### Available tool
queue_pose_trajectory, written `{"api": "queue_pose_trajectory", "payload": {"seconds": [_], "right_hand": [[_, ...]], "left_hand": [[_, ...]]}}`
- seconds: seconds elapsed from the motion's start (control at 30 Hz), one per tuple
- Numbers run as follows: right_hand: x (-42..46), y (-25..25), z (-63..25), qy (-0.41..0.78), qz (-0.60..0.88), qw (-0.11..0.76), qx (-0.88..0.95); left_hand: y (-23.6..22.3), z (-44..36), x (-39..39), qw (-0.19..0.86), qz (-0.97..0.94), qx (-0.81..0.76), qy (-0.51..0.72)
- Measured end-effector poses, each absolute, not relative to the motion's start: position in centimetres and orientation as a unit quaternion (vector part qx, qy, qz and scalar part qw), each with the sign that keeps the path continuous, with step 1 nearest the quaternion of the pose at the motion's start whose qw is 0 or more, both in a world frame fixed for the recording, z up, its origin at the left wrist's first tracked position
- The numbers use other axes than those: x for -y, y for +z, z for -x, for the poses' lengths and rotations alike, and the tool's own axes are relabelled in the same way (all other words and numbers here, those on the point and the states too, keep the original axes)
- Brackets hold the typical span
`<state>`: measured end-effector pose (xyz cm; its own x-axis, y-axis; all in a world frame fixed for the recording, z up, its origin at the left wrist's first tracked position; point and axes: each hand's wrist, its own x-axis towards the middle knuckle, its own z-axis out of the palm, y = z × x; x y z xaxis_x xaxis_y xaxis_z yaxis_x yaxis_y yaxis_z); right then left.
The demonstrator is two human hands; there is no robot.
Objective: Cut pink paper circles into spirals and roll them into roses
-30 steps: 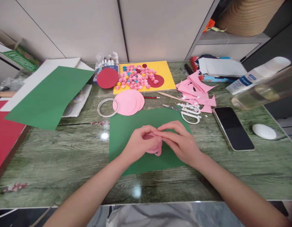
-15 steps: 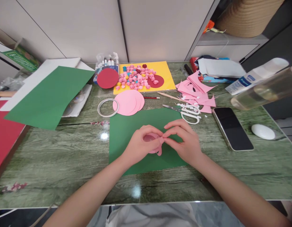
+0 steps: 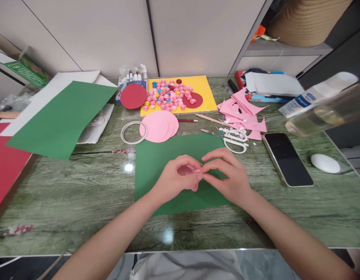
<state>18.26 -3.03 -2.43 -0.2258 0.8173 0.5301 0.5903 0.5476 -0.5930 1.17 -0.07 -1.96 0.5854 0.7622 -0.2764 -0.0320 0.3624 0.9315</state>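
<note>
Over a green paper sheet (image 3: 165,202), my left hand (image 3: 174,179) is closed around a curled pink paper strip (image 3: 185,170), pinching it between thumb and fingers. My right hand (image 3: 231,177) meets it from the right, thumb and index fingertip pinched on the strip's end, its other fingers raised. A loop of the pink strip hangs just below my left thumb. The fingertips partly cover the small end between them. Beyond the green sheet lie overlapping pink paper circles (image 3: 156,126) and scissors with white handles (image 3: 235,140).
Many small rolled paper roses (image 3: 168,95) rest on a yellow sheet (image 3: 207,93). A tape roll (image 3: 133,132) lies left of the pink circles. Pink paper scraps (image 3: 241,112), a phone (image 3: 287,159) and a white mouse (image 3: 325,163) are on the right. Green paper (image 3: 63,116) overhangs at left.
The pink strip has shifted between my fingers, and its loop below my left thumb looks smaller. My right fingertips have turned slightly; both hands stay in nearly the same place.
</note>
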Motion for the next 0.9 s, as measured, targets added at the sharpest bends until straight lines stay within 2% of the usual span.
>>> {"api": "queue_pose_trajectory", "payload": {"seconds": [0.27, 0.4, 0.53, 0.9], "right_hand": [[3.06, -2.60, -18.25, 0.148, 0.423, 0.401, 0.799], [3.14, -2.84, -17.88, 0.149, 0.427, 0.382, 0.806], [3.15, -3.17, -17.80, 0.114, 0.460, 0.419, 0.775], [3.10, -2.82, -18.10, 0.109, 0.466, 0.430, 0.765]], "left_hand": [[-1.44, -0.96, -0.14, 0.739, -0.493, -0.367, 0.277], [-1.87, -0.88, -0.03, 0.668, -0.561, -0.390, 0.295], [-1.78, -0.91, 0.12, 0.591, -0.625, -0.413, 0.300], [-1.36, -0.95, 0.13, 0.544, -0.670, -0.407, 0.297]]}}
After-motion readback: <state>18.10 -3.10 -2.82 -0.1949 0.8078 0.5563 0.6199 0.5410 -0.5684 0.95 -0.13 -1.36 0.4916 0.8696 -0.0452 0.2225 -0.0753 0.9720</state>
